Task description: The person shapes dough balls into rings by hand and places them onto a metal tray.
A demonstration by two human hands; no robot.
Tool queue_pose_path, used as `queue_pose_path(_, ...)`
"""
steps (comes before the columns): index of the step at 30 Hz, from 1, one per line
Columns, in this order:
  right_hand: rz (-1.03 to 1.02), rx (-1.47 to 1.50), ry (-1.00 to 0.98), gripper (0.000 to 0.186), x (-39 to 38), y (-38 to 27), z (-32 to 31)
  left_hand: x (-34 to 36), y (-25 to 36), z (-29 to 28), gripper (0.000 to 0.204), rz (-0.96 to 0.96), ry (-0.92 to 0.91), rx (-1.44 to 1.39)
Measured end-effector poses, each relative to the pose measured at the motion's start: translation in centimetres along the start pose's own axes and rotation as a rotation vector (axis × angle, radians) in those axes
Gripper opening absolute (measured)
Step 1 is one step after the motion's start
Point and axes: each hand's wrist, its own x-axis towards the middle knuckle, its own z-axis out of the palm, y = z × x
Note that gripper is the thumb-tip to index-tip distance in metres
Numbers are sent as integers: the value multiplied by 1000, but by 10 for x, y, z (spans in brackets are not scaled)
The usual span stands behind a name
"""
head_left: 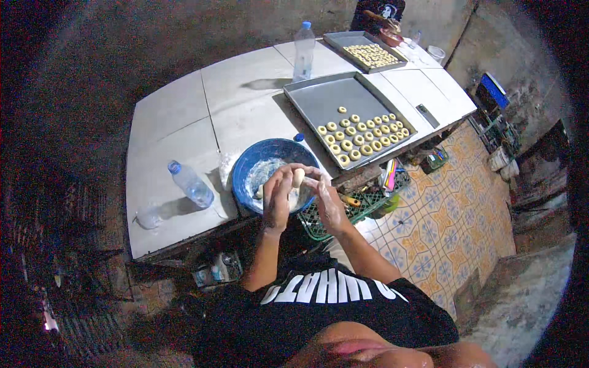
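Observation:
Over a blue basin dusted with white flour, my two hands come together around a small pale piece of dough. My left hand curls its fingers against one side of it. From the other side, my right hand closes on the dough, its skin floury. More dough lies in the basin, partly hidden behind the left hand. Just beyond, a large grey metal tray carries several rows of small dough rings, gathered at its near and right side.
Water bottles stand on the white tabletop: one near left, one taller beyond. A blue cap lies beside the basin. Farther off, a person works by a second filled tray. A green crate sits below the table edge.

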Motion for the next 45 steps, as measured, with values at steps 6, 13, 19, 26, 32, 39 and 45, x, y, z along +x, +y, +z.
queue_pose_path(6, 86, -5, 2, 57, 1, -18, 11, -1, -1, -8, 40, 218, -41, 165)
queue_pose_path(13, 85, -58, -1, 61, 5, -7, 9, -7, 12, -7, 33, 35, -46, 185)
queue_pose_path(19, 30, -251, -28, 52, -1, -1, 14, -5, -6, -10, 29, 22, 27, 54)
queue_pose_path(26, -69, -590, -80, 45, 6, -16, 17, 1, -15, 2, 16, -148, 205, -473)
queue_pose_path(32, 221, 226, -6, 50, 5, -17, 18, 4, -20, 4, 25, -7, 136, -331)
queue_pose_path(39, 533, 542, 33, 60, 3, 14, -1, 17, -14, 17, 28, 67, 155, -280)
queue_pose_path(45, 569, 477, -70, 60, 6, -29, 6, 25, -16, 4, 23, 84, 155, -390)
